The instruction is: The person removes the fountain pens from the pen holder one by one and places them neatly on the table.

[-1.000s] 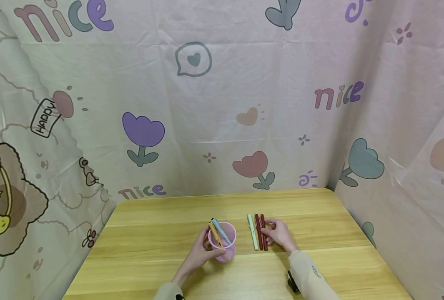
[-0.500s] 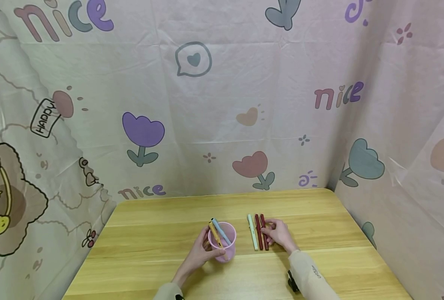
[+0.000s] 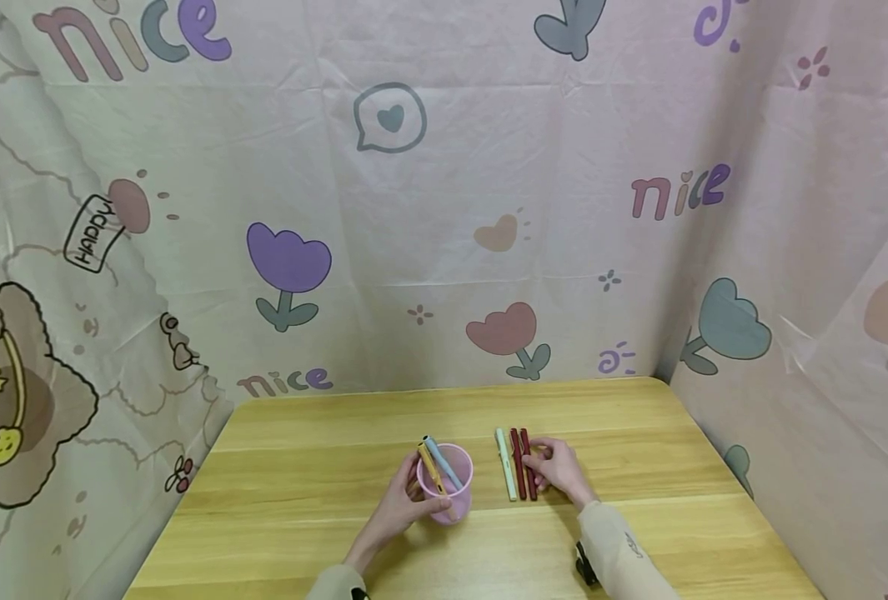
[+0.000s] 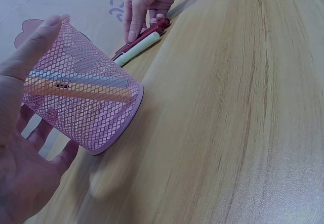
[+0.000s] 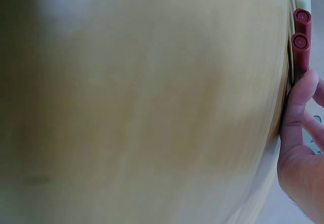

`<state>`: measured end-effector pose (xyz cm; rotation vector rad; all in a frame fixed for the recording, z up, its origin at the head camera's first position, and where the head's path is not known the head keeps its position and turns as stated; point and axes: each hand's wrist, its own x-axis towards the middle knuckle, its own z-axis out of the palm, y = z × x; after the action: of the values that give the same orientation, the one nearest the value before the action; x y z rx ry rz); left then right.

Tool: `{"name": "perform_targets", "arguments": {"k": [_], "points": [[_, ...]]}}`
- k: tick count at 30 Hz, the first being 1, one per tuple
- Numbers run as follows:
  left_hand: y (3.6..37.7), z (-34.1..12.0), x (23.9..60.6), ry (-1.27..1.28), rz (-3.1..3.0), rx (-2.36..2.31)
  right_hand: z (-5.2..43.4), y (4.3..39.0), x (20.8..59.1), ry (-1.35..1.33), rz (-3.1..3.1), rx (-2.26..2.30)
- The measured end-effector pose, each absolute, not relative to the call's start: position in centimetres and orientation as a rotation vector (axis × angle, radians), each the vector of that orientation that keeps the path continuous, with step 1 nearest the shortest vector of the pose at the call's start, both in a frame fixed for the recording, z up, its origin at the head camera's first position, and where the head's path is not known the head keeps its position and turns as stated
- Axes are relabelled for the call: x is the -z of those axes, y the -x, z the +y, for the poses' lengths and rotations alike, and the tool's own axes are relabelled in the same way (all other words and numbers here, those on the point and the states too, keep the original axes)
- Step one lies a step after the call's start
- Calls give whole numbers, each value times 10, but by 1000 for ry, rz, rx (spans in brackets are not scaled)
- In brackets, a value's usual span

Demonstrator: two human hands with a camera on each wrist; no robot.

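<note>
My left hand (image 3: 397, 507) grips a pink mesh pen cup (image 3: 462, 505), thumb on the near side and fingers round the far left. Inside lean a yellow pen (image 3: 429, 467) and a light blue pen (image 3: 444, 463). To the cup's right, a mint green pen (image 3: 506, 468) and two dark red pens lie side by side on the table. My right hand (image 3: 559, 467) pinches the rightmost dark red pen (image 3: 524, 443) between thumb and fingers; the other dark red pen (image 3: 517, 468) lies right beside it. In the right wrist view the thumb (image 5: 302, 90) is against that outer pen's barrel.
The wooden table (image 3: 301, 475) carries the cup and pens. A printed cloth (image 3: 398, 250) hangs behind its back edge and along both sides. A dark object (image 3: 585, 565) shows beneath the right sleeve (image 3: 619, 546).
The head view has shifted very slightly. Both hands, the cup and the pens keep their places.
</note>
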<state>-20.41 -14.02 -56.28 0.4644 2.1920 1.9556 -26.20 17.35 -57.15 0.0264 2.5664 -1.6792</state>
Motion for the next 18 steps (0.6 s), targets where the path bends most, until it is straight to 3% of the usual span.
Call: {"name": "perform_targets", "arguments": {"k": [18], "points": [[204,-140,562,-466,2191,-1957,173,260,569,-2,2667,1658]]}}
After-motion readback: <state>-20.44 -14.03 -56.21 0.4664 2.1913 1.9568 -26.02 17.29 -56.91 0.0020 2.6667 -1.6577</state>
